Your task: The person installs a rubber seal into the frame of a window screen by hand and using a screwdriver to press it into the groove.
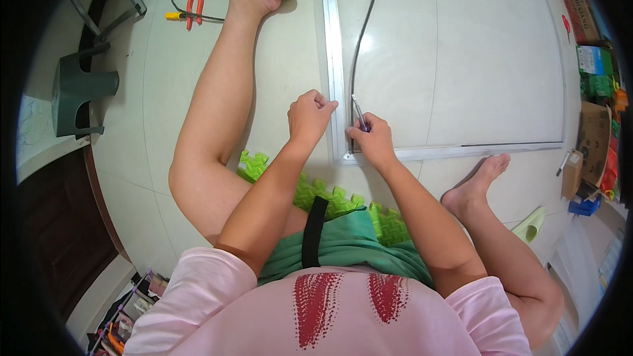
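Just right of centre, I'm watching the right hand [374, 138] pinch a purple-handled tool [359, 113] tip-up, nearer the black strip [358, 49] running down from top centre than the left hand [307, 117], fingertips bunched, contents hidden.

Pale tiled floor [148, 138] is spreading across the frame.
A dark-green plastic stool [71, 95] is occupying the upper left, a brown door [56, 217] the lower left.
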Demonstrator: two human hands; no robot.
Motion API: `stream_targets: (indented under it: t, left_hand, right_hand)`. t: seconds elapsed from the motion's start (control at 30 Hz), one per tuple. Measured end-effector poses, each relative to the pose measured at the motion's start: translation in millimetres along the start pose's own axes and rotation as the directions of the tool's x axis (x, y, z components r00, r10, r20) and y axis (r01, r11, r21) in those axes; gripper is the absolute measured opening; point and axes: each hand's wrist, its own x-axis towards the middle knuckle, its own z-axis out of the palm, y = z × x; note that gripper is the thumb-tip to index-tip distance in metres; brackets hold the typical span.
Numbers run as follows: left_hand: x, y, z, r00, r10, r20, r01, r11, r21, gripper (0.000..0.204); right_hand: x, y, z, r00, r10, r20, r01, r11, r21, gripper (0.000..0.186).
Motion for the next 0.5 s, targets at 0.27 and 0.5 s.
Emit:
stream_targets:
  t: [0.27, 0.5]
  left_hand:
    - [1, -1, 1, 0.999, 0.021, -0.046, -0.021, 1.0, 0.01, 0.026]
    - [3, -8, 5, 0.998, 0.011, -0.059, -0.014, 0.999, -0.045, 0.023]
  right_hand:
    - [4, 6, 1, 0.998, 0.063, 0.022, -0.065, 0.988, 0.14, 0.016]
    - [6, 5, 1, 0.999, 0.034, 0.016, -0.034, 0.999, 0.025, 0.015]
